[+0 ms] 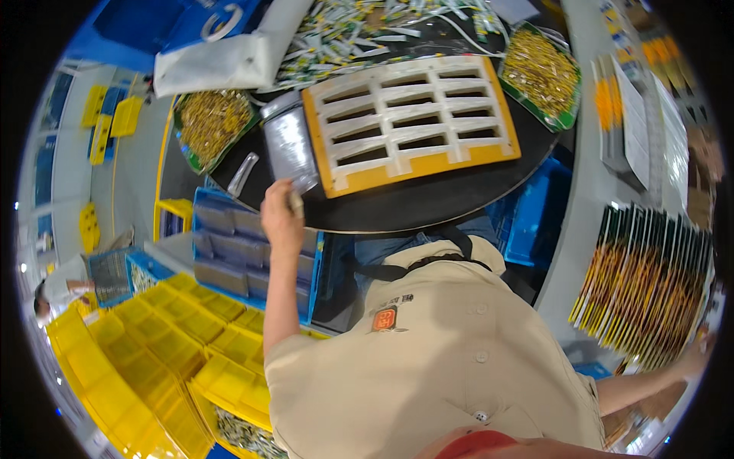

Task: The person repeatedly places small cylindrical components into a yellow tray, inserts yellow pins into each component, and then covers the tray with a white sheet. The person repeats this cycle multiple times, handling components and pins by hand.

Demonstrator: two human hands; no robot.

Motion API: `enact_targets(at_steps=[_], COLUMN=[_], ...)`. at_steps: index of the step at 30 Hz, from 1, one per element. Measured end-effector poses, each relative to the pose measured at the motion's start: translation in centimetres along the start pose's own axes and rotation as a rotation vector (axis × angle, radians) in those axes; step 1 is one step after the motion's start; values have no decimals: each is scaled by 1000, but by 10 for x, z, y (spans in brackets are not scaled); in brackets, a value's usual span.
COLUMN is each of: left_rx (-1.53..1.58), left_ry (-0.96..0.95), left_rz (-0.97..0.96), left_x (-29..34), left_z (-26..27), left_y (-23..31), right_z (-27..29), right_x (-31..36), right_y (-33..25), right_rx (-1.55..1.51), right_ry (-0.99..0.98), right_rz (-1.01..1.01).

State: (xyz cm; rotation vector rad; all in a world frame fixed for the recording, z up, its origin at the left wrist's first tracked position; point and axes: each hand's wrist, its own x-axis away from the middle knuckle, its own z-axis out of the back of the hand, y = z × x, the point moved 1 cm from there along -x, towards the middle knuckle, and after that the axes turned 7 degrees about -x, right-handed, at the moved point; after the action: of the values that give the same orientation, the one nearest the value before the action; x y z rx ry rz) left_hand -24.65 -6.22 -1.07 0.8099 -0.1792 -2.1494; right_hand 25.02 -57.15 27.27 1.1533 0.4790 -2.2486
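Note:
My left hand (281,214) is at the near left edge of a round black table (405,214), its fingers curled. What they hold, if anything, I cannot make out. Just beyond it lies a stack of clear plastic sleeves or bags (290,149), beside a yellow-framed white rack (413,115) with rows of slots. A small silvery tool or clip (243,174) rests left of the stack. Far to the right, my right hand (697,353) is at the near end of a long row of upright printed packets (642,287); its fingers are hard to see at the picture's rim.
Green trays of small golden pieces (214,126) (541,73) flank the rack. Behind it lies a heap of small white-and-green sticks (344,38). Yellow bins (153,336) and a blue crate (245,252) stand at left. A grey bench (569,229) runs along the right.

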Motion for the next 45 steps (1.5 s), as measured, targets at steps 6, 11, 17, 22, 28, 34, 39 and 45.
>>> enact_targets(at_steps=[6,11,17,22,28,34,39,45], left_rx=[476,1169,768,1005,867,974,831,975], left_ry=[-421,-189,-233,-398,-418,-552,-527,-521], left_rz=[-167,439,711,848,882,751,1036,897], left_x=[-46,-59,-66,-80,-82,-64,-47,-23], left_z=[-18,-30,-49,-68,-78,-72,-60,-49], left_y=[119,116,80,50,40,43,43,64], right_z=[-196,-238,-295,-356,-343,-332,-313,-296], right_x=[131,157,170,140,135,154,166,176], right_y=[-341,-434,-481,-528,-523,-514,-506,-492], right_rx=[-1271,-1562,-1495,-1642,-1446,-1104,-1335,-1254], right_ry=[-1216,-1258,-915,-668,-1155,-726,-1828,-901], right_rz=[469,299,621,883,624,773,551,694])
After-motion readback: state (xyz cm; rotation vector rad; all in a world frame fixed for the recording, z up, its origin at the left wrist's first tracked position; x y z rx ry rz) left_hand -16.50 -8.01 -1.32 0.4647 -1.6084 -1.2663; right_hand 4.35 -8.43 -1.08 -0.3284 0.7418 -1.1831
